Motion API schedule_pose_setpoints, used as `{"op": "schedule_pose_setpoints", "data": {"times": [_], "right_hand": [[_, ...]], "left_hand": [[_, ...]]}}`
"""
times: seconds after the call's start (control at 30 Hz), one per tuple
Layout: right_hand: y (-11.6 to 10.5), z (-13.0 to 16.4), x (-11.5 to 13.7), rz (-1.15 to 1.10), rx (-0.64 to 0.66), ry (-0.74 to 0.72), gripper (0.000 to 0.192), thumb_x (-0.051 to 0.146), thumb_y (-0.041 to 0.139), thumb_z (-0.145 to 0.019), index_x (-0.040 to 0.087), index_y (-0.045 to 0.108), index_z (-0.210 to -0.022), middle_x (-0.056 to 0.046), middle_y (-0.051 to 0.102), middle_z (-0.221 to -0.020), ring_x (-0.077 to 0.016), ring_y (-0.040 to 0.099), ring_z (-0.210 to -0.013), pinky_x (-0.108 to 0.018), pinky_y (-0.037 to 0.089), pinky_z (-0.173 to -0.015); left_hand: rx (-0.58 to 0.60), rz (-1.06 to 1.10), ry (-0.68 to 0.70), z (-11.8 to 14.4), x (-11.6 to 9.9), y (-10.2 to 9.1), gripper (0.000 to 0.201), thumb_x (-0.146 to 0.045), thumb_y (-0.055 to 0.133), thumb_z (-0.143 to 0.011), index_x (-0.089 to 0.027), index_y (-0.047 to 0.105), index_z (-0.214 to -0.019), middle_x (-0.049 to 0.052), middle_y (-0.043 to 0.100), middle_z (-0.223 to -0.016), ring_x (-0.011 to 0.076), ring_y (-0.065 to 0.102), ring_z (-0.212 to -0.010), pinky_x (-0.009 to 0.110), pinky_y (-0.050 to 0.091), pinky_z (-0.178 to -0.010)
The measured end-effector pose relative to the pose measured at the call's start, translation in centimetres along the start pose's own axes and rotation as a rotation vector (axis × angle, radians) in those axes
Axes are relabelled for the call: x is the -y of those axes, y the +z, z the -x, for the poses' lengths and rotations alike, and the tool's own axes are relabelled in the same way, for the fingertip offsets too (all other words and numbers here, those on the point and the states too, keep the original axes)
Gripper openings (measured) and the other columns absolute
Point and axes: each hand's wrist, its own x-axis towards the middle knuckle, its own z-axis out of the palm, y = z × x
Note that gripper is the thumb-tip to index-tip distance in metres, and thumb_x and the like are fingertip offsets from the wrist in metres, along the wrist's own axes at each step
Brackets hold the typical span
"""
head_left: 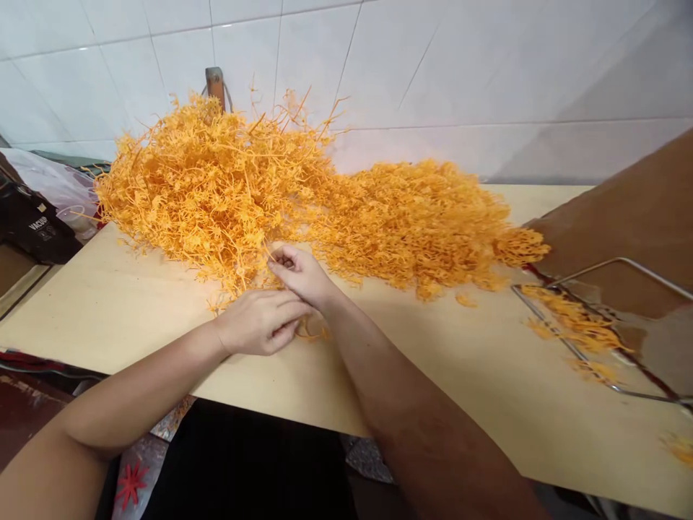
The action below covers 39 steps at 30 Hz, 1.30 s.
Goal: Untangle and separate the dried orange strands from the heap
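Observation:
A large heap of orange, spidery flower-like pieces with thin stems [200,188] lies on the table at the back left. My right hand [304,274] is closed at its front edge, pinching a thin orange stem [268,251] between thumb and fingers. Just below and to the left, my left hand [265,321] is closed, fingers curled inward and close to my right wrist. A small orange piece [314,332] shows beneath its fingertips. Whether the left fingers grip it is hidden.
A second, flatter orange pile [411,224] spreads to the right on the pale table [303,390]. A brown cardboard box [611,217] and a metal wire frame [568,343] with orange pieces stand at right. A black bag [37,217] lies left; a tiled wall [411,65] closes the back.

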Motion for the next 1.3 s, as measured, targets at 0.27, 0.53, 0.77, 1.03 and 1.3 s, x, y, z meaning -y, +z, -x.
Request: {"op": "schedule_pose_setpoints", "data": {"times": [0.27, 0.53, 0.77, 1.03, 1.3], "right_hand": [[-0.9, 0.2, 1.2, -0.219, -0.033, 0.082, 0.01, 0.024, 0.055, -0.063, 0.017, 0.049, -0.061, 0.005, 0.045, -0.06, -0.0064, 0.04, -0.057, -0.021, 0.032, -0.055], [-1.9, 1.8, 4.4, -0.568, 0.038, -0.004, 0.008, 0.019, 0.046, -0.059, 0.019, 0.039, -0.055, 0.004, 0.031, -0.052, -0.0071, 0.03, -0.046, -0.022, 0.032, -0.046], [-3.2, 1.4, 4.0, -0.493, -0.036, -0.03, 0.024, 0.03, 0.055, -0.074, 0.018, 0.04, -0.059, 0.004, 0.031, -0.056, -0.0059, 0.031, -0.048, -0.019, 0.034, -0.045], [-2.6, 0.6, 1.5, -0.114, 0.054, -0.163, 0.045, 0.062, 0.053, -0.071, 0.018, 0.047, -0.062, 0.001, 0.042, -0.061, -0.0092, 0.039, -0.059, -0.023, 0.036, -0.056], [-1.8, 0.9, 1.2, -0.037, 0.102, -0.141, 0.049, 0.064, 0.053, -0.069, 0.018, 0.042, -0.057, 0.003, 0.037, -0.057, -0.0078, 0.036, -0.055, -0.024, 0.037, -0.054]], "left_hand": [[-0.452, -0.134, -0.33, -0.4, 4.9, -4.4, 0.047, -0.037, 0.046, -0.08, -0.017, 0.044, -0.123, 0.013, 0.042, -0.134, 0.0223, 0.037, -0.127, 0.04, 0.032, -0.104], [-0.351, -0.277, -0.441, -1.9, 12.6, -4.9, 0.081, -0.059, 0.055, -0.068, -0.018, 0.032, -0.134, 0.017, 0.028, -0.144, 0.0305, 0.023, -0.135, 0.049, 0.018, -0.109], [-0.425, -0.313, -0.573, -2.9, 13.1, -3.6, 0.061, -0.036, 0.061, -0.069, -0.017, 0.046, -0.125, 0.015, 0.037, -0.141, 0.0285, 0.033, -0.131, 0.048, 0.023, -0.108], [-0.67, 0.136, -0.439, -3.6, 6.9, -5.0, 0.023, -0.027, 0.047, -0.081, -0.016, 0.062, -0.094, 0.006, 0.066, -0.096, 0.0162, 0.06, -0.093, 0.036, 0.041, -0.092], [-0.438, 0.828, -0.468, -4.6, 5.6, -2.3, 0.051, -0.038, 0.066, -0.068, -0.015, 0.054, -0.112, 0.009, 0.056, -0.114, 0.0191, 0.051, -0.105, 0.03, 0.042, -0.087]]}}
